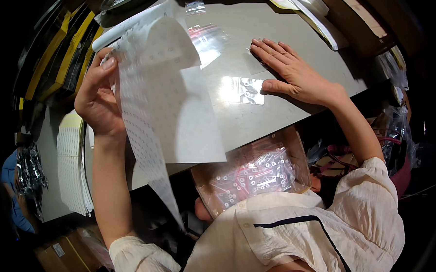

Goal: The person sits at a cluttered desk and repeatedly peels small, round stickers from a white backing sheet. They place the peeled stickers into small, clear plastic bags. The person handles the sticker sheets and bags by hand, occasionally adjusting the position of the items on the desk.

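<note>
My left hand [99,95] is raised at the left, thumb and fingers closed on a curling sheet of small printed labels [140,86]. The sheet's top edge rolls over and its lower end hangs in a point past the table's front edge. A larger blank white area of paper [193,122] spreads beside it. My right hand [295,76] lies flat on the grey table [232,23], fingers stretched out. Its thumb touches or nearly touches a small clear plastic bag [245,90] with small ring-shaped parts. Another clear piece [254,61] lies by its fingertips.
Below the table edge, a cardboard box [297,149] holds many clear bags of small parts [258,170]. More clear bags [209,39] lie beyond the sheet. Label sheets [70,162] are stacked at left, near black and yellow bins [54,60]. Papers and a carton [353,8] stand far right.
</note>
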`<state>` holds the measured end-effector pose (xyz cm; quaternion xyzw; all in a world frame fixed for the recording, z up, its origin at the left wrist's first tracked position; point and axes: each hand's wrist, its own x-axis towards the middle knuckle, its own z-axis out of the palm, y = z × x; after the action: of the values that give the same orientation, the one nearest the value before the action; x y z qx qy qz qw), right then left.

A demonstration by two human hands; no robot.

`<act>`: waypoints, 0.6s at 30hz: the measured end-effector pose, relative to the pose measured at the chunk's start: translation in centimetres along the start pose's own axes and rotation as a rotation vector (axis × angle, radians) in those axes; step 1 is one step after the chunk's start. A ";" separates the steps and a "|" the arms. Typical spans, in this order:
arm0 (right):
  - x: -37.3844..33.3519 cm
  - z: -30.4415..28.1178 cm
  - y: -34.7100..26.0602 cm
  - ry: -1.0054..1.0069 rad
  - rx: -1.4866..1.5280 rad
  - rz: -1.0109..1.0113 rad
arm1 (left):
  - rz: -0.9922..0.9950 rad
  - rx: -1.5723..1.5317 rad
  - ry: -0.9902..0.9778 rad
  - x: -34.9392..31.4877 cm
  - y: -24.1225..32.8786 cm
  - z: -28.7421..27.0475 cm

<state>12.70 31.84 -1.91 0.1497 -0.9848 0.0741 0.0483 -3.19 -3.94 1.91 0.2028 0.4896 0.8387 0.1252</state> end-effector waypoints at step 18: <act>1.3 -0.1 3.6 -0.004 0.095 0.125 | -0.017 0.076 0.077 0.3 -0.7 0.6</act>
<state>10.36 34.87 -2.09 0.0902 -0.9876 0.1234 0.0346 -3.14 -3.03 1.63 0.1710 0.5272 0.8256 0.1055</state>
